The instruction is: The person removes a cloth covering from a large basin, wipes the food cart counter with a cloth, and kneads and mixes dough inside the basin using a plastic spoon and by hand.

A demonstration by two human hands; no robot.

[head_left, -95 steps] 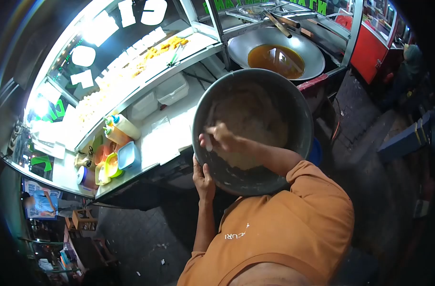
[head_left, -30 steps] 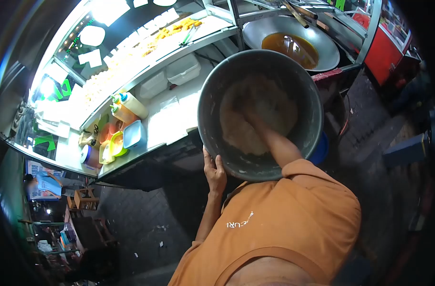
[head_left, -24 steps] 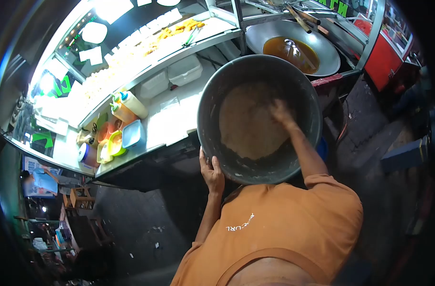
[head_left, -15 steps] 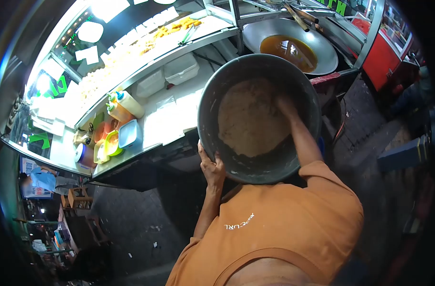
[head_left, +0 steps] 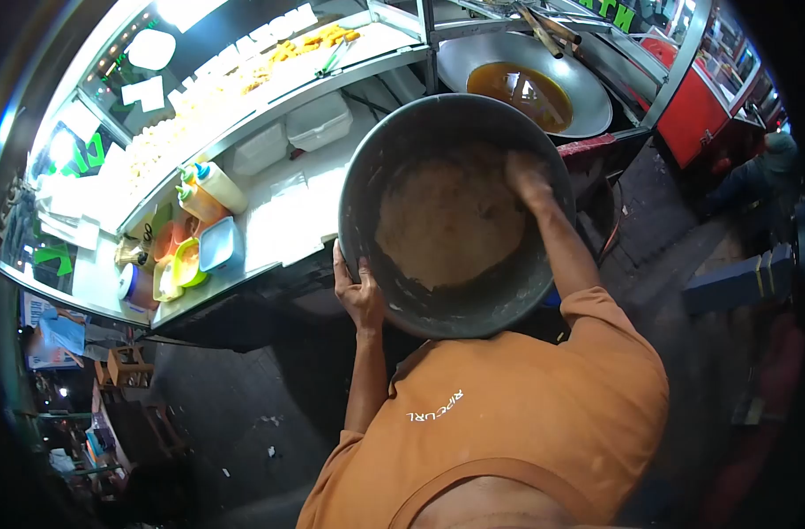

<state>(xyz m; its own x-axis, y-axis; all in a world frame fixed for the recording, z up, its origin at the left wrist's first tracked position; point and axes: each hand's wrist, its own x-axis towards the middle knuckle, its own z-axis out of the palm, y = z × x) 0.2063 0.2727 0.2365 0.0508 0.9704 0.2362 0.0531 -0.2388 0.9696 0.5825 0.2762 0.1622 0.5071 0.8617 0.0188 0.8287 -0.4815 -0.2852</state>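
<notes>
A large dark grey basin (head_left: 486,309) is tilted in front of my chest, its near rim by the orange shirt. Inside lies a light brown, flour-like mass (head_left: 447,234) with an uneven surface. My left hand (head_left: 362,298) grips the basin's left side, thumb and fingers at the rim. My right hand (head_left: 528,179) reaches inside at the upper right, over the edge of the flour-like mass. Motion smears its fingers, so I cannot make out whether they hold anything.
Just beyond the basin sits a wide wok (head_left: 588,88) of brown oil, with wooden-handled tools (head_left: 544,35) on its far side. Sauce bottles (head_left: 219,187) and small plastic tubs (head_left: 219,245) stand on the lit counter (head_left: 279,225) at left. A dark bench-like object (head_left: 737,280) is at right.
My right hand has shifted toward the basin's right wall and shows brighter, higher over the flour-like mass. The whole view has slid slightly left. My left hand keeps its hold on the basin.
</notes>
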